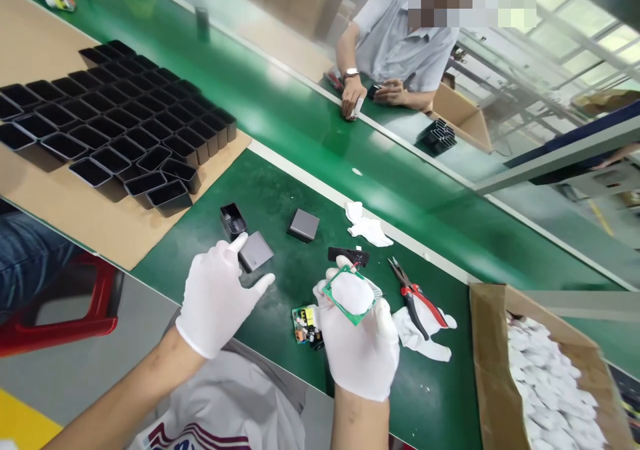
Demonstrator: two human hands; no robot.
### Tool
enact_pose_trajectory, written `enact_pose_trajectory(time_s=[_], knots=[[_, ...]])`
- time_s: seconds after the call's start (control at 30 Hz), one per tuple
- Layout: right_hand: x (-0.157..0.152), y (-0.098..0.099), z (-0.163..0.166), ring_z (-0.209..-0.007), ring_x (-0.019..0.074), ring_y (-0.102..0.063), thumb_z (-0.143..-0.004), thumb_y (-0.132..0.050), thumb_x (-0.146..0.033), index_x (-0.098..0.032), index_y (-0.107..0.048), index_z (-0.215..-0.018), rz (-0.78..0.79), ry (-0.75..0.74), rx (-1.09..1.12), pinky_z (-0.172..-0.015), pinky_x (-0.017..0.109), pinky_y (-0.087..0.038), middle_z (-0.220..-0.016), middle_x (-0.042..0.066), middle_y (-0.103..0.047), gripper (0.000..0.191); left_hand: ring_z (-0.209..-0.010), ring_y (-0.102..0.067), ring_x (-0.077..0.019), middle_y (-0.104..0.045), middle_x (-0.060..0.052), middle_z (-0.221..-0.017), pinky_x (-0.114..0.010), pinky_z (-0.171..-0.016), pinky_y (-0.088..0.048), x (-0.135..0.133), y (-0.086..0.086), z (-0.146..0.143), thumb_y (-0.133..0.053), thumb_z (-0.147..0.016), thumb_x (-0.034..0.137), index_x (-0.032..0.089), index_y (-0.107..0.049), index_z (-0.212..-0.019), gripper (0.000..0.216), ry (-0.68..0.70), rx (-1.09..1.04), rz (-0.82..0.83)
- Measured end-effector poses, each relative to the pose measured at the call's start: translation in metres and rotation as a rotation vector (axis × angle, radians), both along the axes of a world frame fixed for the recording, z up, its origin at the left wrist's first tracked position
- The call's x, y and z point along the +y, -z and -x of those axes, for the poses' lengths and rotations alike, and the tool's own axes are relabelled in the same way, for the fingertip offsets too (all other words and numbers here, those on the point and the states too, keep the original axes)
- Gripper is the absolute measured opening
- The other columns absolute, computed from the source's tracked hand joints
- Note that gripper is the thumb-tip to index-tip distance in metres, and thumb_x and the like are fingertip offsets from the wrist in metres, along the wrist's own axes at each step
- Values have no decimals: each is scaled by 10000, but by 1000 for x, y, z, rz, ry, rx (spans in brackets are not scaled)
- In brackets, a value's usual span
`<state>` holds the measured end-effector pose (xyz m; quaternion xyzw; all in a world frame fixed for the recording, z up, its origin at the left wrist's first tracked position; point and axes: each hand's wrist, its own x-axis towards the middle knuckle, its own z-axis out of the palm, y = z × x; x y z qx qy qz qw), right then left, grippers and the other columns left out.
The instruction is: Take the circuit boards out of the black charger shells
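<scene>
In the head view my right hand (359,347), in a white glove, holds a green circuit board (354,295) with a white pad covering its face. My gloved left hand (216,297) has its thumb and index finger spread, the index fingertip beside a dark grey plastic case (257,251); whether it touches the case I cannot tell. An open black case (233,221) stands just behind it, and another grey case (303,225) sits farther right. Behind my right hand lies a flat black piece (349,257). A board with yellow and black components (307,324) lies left of my right wrist.
Rows of open black cases (110,110) stand on cardboard (125,237) at left. Pliers (417,298) rest on a white glove (425,337). White scraps (367,227) lie behind. A box (487,363) of white pieces is at right. Across the bench sits a co-worker (400,57).
</scene>
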<state>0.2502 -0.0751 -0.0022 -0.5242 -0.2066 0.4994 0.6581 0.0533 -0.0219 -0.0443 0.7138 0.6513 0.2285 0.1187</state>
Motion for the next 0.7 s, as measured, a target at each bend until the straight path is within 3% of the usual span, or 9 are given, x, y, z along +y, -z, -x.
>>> enact_pose_trajectory(time_s=[0.17, 0.33, 0.43, 0.53, 0.63, 0.7], knots=[[-12, 2, -14, -1198, 325, -730, -956, -672, -676, -335, -813, -1227, -41, 42, -95, -1091, 595, -551, -1242, 98, -813, 457, -669, -619, -249, -604, -14, -838, -431, -732, -531, 4, 2, -3, -905, -820, 342, 143, -716, -1236, 498, -5, -88, -11], [-32, -1, -32, -1370, 346, -669, -961, -694, -610, -335, -792, -1285, -48, 192, -155, -1178, 632, -516, -1349, 101, -785, 436, -822, -666, -292, -635, -61, -902, -430, -736, -542, -20, 12, -9, -857, -866, 234, 217, -736, -996, 178, 94, -82, -184], [-45, 4, -38, -1347, 370, -688, -968, -682, -603, -306, -776, -1331, -35, 165, -238, -1189, 663, -513, -1380, 120, -775, 478, -794, -682, -227, -625, -26, -958, -360, -667, -552, -31, 13, -6, -948, -779, 239, 235, -710, -1054, 364, 71, -280, -143], [-55, 12, -40, -1299, 368, -721, -984, -677, -568, -278, -758, -1361, -46, 133, -257, -1198, 660, -502, -1363, 136, -787, 482, -747, -691, -158, -532, 58, -911, -313, -690, -588, -25, 3, 9, -1002, -685, 213, 241, -632, -1295, 715, 92, -515, 37], [-60, 19, -38, -1228, 390, -756, -972, -695, -569, -247, -748, -1371, -35, 105, -242, -1173, 690, -507, -1356, 170, -790, 516, -748, -676, -149, -435, 112, -831, -315, -753, -607, -8, -14, 27, -1012, -644, 193, 238, -480, -1541, 1044, 276, -544, 332], [-60, 22, -36, -1240, 414, -751, -944, -734, -556, -229, -738, -1374, -30, 90, -245, -1154, 716, -513, -1400, 193, -767, 541, -729, -613, -147, -446, 107, -836, -312, -722, -578, 7, -23, 34, -1025, -617, 205, 233, -441, -1605, 1148, 424, -431, 420]])
